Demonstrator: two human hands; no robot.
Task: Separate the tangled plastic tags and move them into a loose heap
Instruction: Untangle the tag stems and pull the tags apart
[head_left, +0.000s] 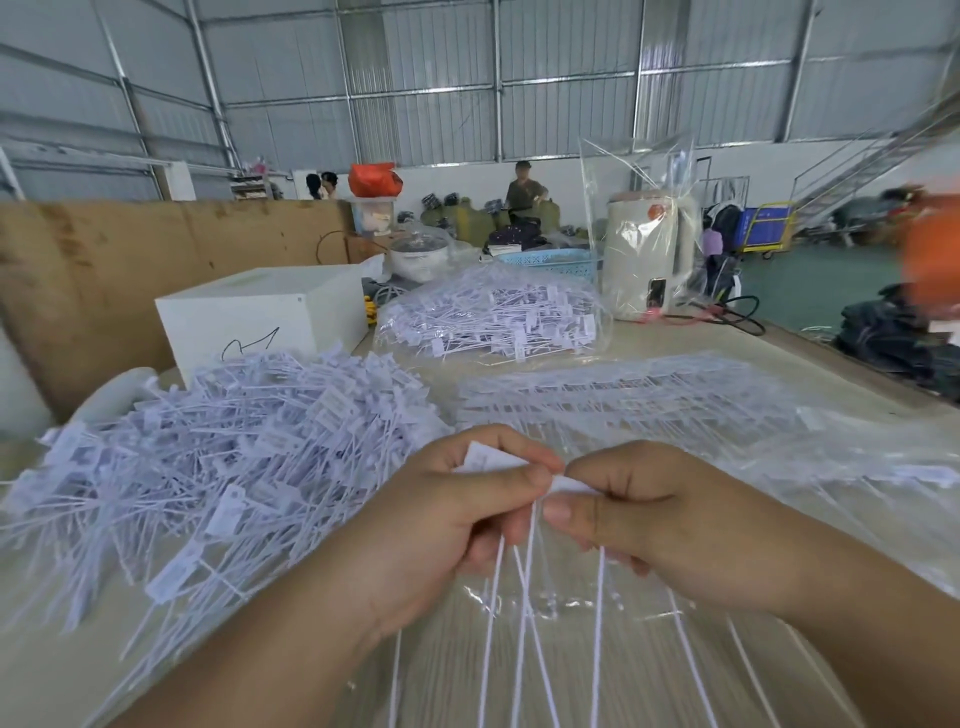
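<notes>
Hands meet in the middle, low over the bench (675, 691). Left hand (441, 525) and right hand (670, 514) each pinch the white flat heads of a small bunch of tags (519, 582) between thumb and curled fingers (511, 480). Thin white tails of that bunch hang down below the hands.

A big loose heap of tags (218, 452) lies left of the hands, close by. Flat rows of tags in clear plastic (649, 400) lie behind the hands and to the right. A full bag of tags (493, 317) sits farther back, with a white box (260, 317) to its left.
</notes>
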